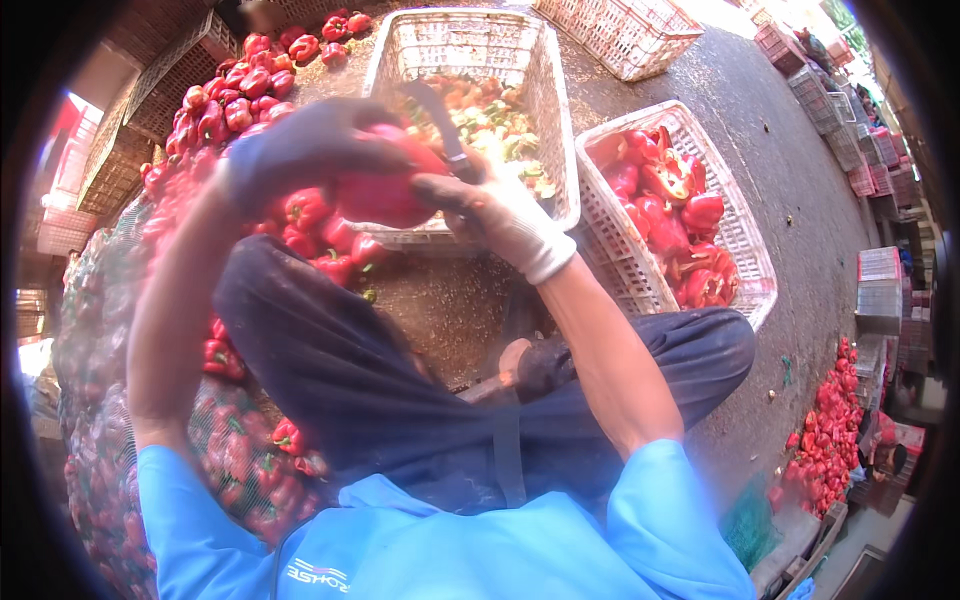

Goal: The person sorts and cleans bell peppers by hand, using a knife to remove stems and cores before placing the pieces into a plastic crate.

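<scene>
My left hand point(310, 145), in a dark glove, is closed around a red bell pepper point(385, 200) over the near side of a pale plastic crate point(563, 150). My right hand point(510, 220), in a whitish glove with dark-stained fingertips, grips a knife point(437, 115); its blade points up and to the left, close to the pepper. Motion blurs the left hand and the pepper, so any cut in it cannot be made out. Inside the pale crate lie yellowish-green and orange pepper scraps. A second crate point(755, 250), to the right, holds cut red pepper pieces.
Whole red peppers point(240, 100) lie heaped on the floor at the far left. Close on my left bulges a mesh sack point(100, 350) of peppers. Another crate point(625, 40) stands at the back. Over to the right are a further pepper pile point(825, 435) and stacked crates point(880, 285).
</scene>
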{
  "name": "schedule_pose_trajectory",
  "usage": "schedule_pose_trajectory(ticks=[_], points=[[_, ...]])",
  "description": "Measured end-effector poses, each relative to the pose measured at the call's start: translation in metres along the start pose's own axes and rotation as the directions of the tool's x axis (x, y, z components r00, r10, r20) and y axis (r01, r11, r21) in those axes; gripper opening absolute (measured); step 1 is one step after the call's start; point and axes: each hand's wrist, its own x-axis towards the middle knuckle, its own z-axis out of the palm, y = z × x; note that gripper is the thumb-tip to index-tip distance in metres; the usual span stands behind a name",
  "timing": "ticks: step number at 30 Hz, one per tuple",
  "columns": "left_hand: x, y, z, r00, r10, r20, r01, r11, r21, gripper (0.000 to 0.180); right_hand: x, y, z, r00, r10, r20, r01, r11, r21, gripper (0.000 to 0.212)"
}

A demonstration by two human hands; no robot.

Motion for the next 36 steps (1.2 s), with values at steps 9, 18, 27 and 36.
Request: schedule_pose_trajectory(ticks=[9,18,27,36], points=[[0.014,-0.009,0.038,0.996,-0.036,-0.079,-0.026,0.748,-0.664,0.060,-0.014,0.073,-0.064,0.998,0.054,-0.039,-0.038,0.944,0.329,0.043],[0.021,-0.012,0.113,0.926,-0.121,-0.356,-0.220,0.594,-0.774,0.084,0.007,0.099,-0.072,0.971,-0.081,-0.224,0.137,0.959,0.247,0.053],[0.041,-0.045,0.133,0.912,-0.115,-0.394,-0.272,0.551,-0.789,0.078,0.012,0.128,-0.083,0.955,-0.160,-0.251,0.193,0.975,0.110,0.054],[0.036,-0.037,0.131,0.744,-0.214,-0.633,-0.423,0.583,-0.694,0.066,0.007,0.090,-0.064,0.847,-0.504,-0.165,0.303,0.715,-0.630,0.039]])
